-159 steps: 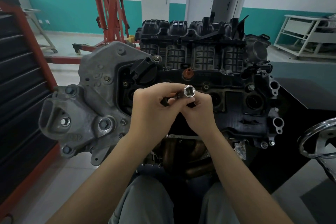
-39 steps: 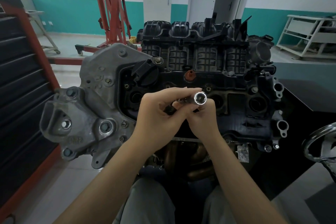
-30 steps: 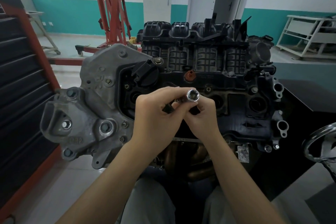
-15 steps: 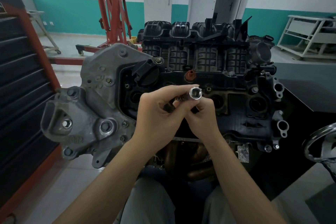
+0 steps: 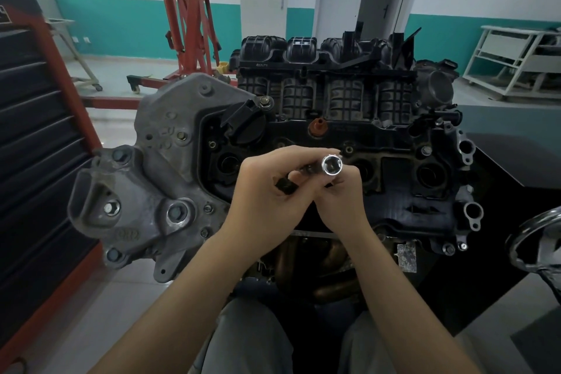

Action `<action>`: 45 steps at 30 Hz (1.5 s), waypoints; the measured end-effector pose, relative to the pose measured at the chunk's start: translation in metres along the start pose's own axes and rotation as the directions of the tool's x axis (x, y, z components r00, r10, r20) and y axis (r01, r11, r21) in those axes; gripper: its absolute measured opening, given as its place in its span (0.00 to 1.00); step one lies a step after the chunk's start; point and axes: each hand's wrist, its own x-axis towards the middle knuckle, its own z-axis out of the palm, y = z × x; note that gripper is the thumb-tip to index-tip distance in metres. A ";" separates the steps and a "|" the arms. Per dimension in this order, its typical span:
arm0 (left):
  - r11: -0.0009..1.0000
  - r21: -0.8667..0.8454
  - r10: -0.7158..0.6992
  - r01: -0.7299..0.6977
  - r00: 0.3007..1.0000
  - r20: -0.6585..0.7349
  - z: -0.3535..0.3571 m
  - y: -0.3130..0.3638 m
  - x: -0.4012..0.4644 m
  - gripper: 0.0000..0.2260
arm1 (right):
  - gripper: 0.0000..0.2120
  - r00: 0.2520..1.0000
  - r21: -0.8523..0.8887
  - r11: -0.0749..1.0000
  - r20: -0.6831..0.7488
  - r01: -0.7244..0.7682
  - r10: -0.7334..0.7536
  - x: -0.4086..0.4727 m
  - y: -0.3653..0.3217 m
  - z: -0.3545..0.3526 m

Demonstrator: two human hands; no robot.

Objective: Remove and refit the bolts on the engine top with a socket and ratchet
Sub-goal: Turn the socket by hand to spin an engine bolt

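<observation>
Your left hand [image 5: 267,191] curled round the ratchet [image 5: 287,184], your right hand [image 5: 340,194] pinching it beneath the socket [image 5: 331,164], open end at twelve o'clock, above the engine top [image 5: 394,167].

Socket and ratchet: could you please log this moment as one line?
left hand: holds ratchet | right hand: holds socket | engine top: untouched

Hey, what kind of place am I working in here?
Most likely an automotive training workshop: a bare engine sits mounted in front of you, a red engine hoist stands behind it, and a black drawer tool cabinet is on your left.
</observation>
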 end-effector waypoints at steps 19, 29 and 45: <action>0.990 0.137 0.047 -0.028 0.990 -0.136 -0.001 -0.001 0.000 0.13 | 0.08 0.996 -0.049 0.996 -0.046 0.076 -0.078 -0.002 -0.001 0.000; 0.994 0.113 0.009 0.002 0.995 -0.100 -0.002 0.001 0.001 0.09 | 0.09 0.997 -0.040 0.998 -0.069 0.044 -0.047 -0.003 0.004 0.000; 0.998 0.055 -0.011 0.018 0.993 -0.114 -0.002 0.000 -0.001 0.11 | 0.06 0.992 -0.115 0.987 -0.029 0.116 -0.120 -0.003 -0.001 0.001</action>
